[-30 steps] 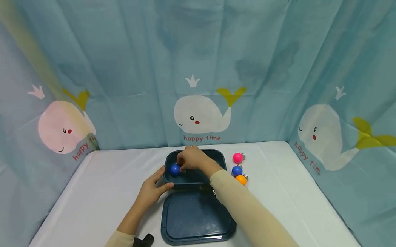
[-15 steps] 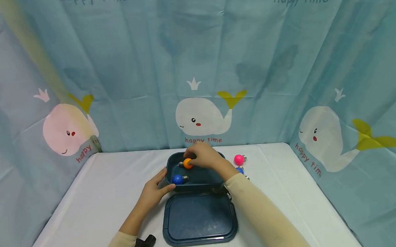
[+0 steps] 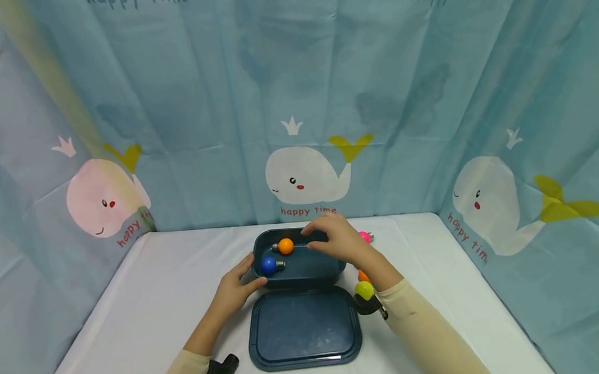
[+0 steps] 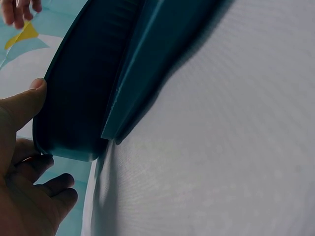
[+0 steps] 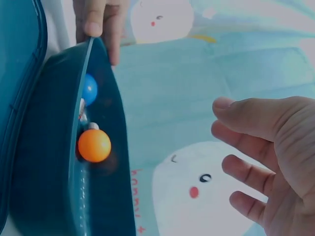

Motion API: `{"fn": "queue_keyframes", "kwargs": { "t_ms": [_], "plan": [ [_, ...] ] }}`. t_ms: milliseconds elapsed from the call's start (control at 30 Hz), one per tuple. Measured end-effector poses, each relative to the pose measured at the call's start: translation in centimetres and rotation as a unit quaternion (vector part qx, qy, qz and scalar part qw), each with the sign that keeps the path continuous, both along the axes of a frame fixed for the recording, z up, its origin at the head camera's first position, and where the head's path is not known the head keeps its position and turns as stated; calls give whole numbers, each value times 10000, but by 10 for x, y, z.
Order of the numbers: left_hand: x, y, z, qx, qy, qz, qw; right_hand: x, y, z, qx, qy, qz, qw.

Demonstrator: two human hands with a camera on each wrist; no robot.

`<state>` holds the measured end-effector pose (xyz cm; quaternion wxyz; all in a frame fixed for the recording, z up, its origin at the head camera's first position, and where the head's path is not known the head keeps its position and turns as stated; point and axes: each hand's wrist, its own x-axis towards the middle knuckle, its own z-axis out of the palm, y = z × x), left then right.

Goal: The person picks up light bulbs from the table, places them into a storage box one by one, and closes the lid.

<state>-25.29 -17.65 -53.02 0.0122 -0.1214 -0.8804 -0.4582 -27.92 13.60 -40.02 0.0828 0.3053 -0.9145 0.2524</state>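
Observation:
My left hand (image 3: pixel 235 290) holds the left end of a dark blue open box (image 3: pixel 315 274), thumb at the near side and fingers along the left side. Inside the box lie an orange light bulb (image 3: pixel 285 246) and a blue light bulb (image 3: pixel 269 265), both on their sides with metal screw bases. Over the box's right end hovers my right hand (image 3: pixel 341 240), fingers loosely bent and thumb apart, holding nothing. The right wrist view shows that hand (image 5: pixel 275 157) away from the bulbs.
A flat dark blue lid (image 3: pixel 304 328) lies in front of the box. To the right are a pink bulb (image 3: pixel 366 236), an orange bulb (image 3: pixel 364 276) and a yellow ball-shaped bulb (image 3: pixel 365 290), partly covered by my right arm. A printed curtain (image 3: pixel 217 186) rises behind the white table (image 3: pixel 147 299).
My right hand has let go of the orange bulb inside the box and moved right. Earlier it was by the blue bulb. The left hand stays at the box's left end.

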Motion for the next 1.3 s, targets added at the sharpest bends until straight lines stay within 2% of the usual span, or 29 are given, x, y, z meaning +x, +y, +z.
{"fn": "queue_keyframes", "kwargs": {
  "t_ms": [233, 433, 600, 800, 1067, 1300],
  "plan": [
    [0, 1, 2, -66, -35, 5, 10000, 25, 31, -3, -443, 194, -159, 9987],
    [1, 1, 2, -75, -98, 4, 9999, 38, 54, -14, -926, 276, -175, 9952],
    [0, 3, 3, -63, -61, -32, 10000, 41, 70, -22, -1061, 252, -307, 9936],
    [1, 2, 4, -34, -67, 15, 10000, 36, 84, -25, -1076, 282, -373, 9931],
    [0, 2, 4, -31, -42, 23, 10000, 32, 112, -27, -1241, -449, -826, 9878],
    [0, 2, 3, 33, -77, 10, 10000, 20, 143, -44, -1205, -1183, -1068, 9798]
  ]
}}
